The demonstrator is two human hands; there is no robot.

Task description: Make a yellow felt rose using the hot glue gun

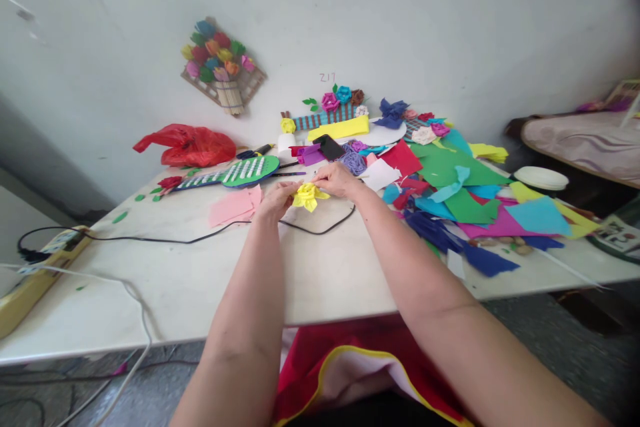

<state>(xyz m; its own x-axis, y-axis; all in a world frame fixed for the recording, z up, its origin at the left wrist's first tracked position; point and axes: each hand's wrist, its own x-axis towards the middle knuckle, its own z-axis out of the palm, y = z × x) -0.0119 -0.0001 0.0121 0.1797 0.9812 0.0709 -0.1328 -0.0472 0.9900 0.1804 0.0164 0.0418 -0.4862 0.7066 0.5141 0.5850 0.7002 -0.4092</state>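
Observation:
A yellow paper flower (pixel 309 196) with crinkled petals is held above the middle of the white table. My left hand (pixel 278 200) pinches its left side, and my right hand (pixel 336 180) has fingers closed on its upper right edge. Pink paper sheets (pixel 234 207) lie just left of my left hand. Beneath the flower a black cord (pixel 320 233) curves over the tabletop. Behind my hands are a dark phone (pixel 329 147) and purple paper (pixel 311 155). A green board with white strips (pixel 250 171) rests beyond my left hand.
Coloured paper scraps (pixel 465 193) cover the right side of the table. At the back left sits a red plastic bag (pixel 193 145). A yellow power strip (pixel 45 273) with cords lies at the left edge. Flower-decorated panels (pixel 325 117) lean against the wall.

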